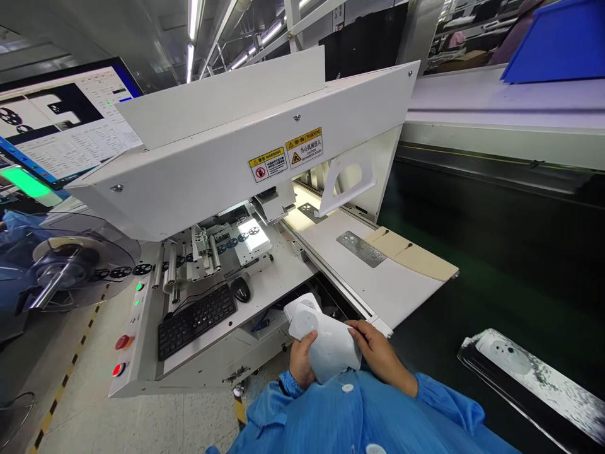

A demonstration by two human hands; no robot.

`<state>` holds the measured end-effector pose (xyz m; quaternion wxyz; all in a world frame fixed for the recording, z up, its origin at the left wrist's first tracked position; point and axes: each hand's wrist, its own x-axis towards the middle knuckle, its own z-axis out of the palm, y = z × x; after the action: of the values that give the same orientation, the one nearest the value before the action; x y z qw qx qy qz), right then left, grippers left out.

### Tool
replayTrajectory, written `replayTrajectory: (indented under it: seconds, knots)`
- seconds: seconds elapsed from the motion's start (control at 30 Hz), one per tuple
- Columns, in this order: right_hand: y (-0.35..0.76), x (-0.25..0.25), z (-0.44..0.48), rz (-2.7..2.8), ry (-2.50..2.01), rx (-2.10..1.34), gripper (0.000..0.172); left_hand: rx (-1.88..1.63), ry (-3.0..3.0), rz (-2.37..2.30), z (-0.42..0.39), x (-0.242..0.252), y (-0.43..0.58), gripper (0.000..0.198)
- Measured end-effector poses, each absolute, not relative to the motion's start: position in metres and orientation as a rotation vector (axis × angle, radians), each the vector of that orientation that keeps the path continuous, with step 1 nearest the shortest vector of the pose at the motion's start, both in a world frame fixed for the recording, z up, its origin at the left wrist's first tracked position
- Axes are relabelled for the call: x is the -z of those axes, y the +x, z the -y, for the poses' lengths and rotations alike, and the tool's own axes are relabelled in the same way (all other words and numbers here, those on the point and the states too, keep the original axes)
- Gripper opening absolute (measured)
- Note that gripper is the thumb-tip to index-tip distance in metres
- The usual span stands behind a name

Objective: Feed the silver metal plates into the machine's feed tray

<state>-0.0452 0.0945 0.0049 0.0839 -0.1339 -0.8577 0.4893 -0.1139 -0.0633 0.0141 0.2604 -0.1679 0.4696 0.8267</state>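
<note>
In front of my blue smock I hold two thin white panels shaped like phone back covers. The front panel has a pale round camera area near its upper left corner. A rear panel peeks out behind it, mostly covered. My left hand is closed on the lower left side, thumb on the front face; its other fingers are hidden behind. At the upper right edge, my right hand pinches the front panel. Beyond my hands, a patterned grey panel lies on the machine's white sliding plate.
A white machine with warning labels spans the middle. Its keyboard, mouse and red buttons are at left, near a film reel. A patterned panel in a black tray lies on the dark belt at right.
</note>
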Motion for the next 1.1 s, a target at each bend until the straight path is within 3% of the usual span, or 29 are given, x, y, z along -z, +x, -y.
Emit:
replayTrajectory:
  seconds: [0.3, 0.57, 1.1]
  knots:
    - [-0.039, 0.004, -0.094, 2.795, 0.106, -1.003, 0.066, -2.231, -0.393, -1.276, 0.062, -0.014, -0.113, 0.069]
    - [-0.039, 0.011, -0.095, 2.831, 0.175, -1.029, 0.075, -2.208, -0.376, -1.275, 0.062, -0.014, -0.112, 0.068]
    - [-0.035, 0.014, -0.096, 2.808, 0.137, -1.100, 0.073, -2.217, -0.318, -1.290, 0.062, -0.014, -0.112, 0.071]
